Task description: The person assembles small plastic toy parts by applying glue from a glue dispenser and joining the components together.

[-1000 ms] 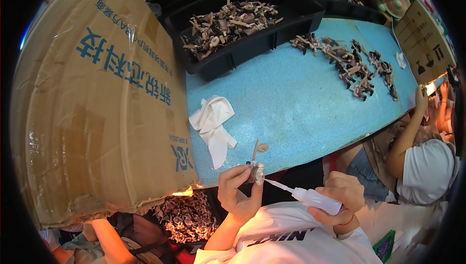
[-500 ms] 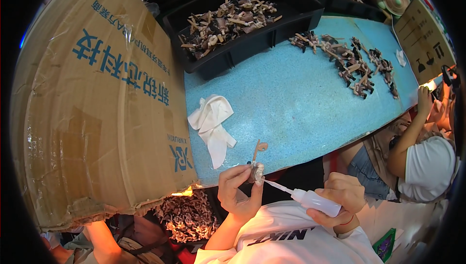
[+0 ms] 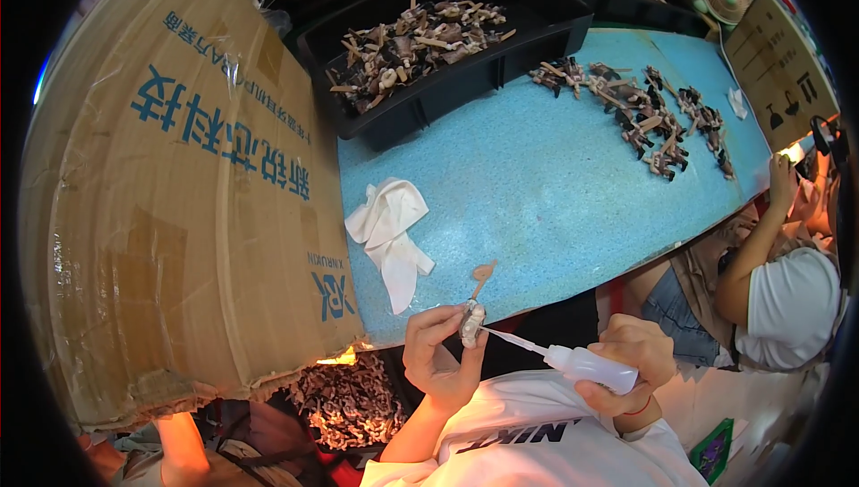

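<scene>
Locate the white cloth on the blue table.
The cloth lies left of centre on the table, beside the cardboard box, above the left hand.

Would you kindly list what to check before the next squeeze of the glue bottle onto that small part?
1. Left hand grips the small pale part between its fingers: ok.
2. Right hand holds the squeeze bottle firmly: ok.
3. Nozzle tip meets the part: ok.
4. Thin brown piece stands up from the part: ok.
5. White cloth lies within reach on the blue table: ok.
6. Liquid left in the bottle: cannot tell.
</scene>
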Available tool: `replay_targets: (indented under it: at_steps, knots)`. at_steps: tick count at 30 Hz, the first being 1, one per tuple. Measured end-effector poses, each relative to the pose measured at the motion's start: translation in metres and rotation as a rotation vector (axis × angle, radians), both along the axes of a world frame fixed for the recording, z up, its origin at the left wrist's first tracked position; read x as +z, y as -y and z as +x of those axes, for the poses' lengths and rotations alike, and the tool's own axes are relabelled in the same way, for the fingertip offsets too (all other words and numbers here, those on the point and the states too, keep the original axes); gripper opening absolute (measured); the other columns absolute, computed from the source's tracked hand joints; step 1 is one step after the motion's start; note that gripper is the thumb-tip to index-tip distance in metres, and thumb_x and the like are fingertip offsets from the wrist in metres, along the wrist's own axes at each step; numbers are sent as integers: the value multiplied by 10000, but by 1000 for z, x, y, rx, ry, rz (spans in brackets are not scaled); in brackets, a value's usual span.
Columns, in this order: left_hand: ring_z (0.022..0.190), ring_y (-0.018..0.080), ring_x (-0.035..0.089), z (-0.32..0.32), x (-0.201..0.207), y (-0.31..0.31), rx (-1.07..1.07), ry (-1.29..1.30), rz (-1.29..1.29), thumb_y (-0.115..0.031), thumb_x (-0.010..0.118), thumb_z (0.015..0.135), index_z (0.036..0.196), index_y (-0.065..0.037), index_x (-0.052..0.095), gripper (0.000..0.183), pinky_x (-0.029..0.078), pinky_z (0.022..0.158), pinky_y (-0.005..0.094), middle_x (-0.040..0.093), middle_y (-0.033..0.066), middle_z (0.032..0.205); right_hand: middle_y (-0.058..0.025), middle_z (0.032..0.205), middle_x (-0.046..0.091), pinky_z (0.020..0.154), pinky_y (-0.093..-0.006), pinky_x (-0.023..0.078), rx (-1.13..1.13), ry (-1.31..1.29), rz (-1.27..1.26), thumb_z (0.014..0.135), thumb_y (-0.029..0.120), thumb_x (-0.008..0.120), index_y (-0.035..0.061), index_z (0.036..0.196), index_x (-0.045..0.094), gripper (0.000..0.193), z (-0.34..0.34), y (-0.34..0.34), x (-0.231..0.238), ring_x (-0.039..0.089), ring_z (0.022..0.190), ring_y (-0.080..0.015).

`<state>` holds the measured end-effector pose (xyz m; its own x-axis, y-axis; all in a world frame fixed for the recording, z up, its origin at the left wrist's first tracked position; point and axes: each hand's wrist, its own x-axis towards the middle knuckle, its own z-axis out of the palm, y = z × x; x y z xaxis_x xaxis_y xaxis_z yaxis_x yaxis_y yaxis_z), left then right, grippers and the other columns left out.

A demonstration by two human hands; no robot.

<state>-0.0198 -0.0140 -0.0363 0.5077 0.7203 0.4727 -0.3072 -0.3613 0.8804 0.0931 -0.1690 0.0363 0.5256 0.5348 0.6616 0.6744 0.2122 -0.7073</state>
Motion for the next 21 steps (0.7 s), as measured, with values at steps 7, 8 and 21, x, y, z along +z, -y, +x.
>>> replay_targets:
  at_steps: [7, 8, 21]
  knots:
    - [870, 223, 598, -2, -3, 2, -34, 3, -44, 41, 725, 687, 943, 13, 585, 294, 480, 759, 287, 592, 162, 961, -67, 512, 493, 355, -251, 285, 9, 0, -17, 580, 85, 774, -16, 798, 610, 291, 0, -4, -1, 425, 383, -157]
    - [870, 223, 598, -2, -2, 2, -35, 3, -44, 41, 725, 687, 943, 13, 585, 294, 480, 759, 287, 592, 162, 961, -62, 501, 489, 357, -249, 296, -11, 27, -51, 590, 132, 761, -14, 765, 591, 284, -2, -3, 0, 425, 380, -158]
    - [900, 240, 595, -6, -3, 2, -68, 20, -125, 45, 719, 690, 940, 11, 569, 294, 483, 789, 309, 576, 161, 968, -54, 531, 496, 356, -240, 295, -20, 71, -49, 579, 110, 794, -9, 826, 609, 330, -3, -1, -1, 434, 397, -158]
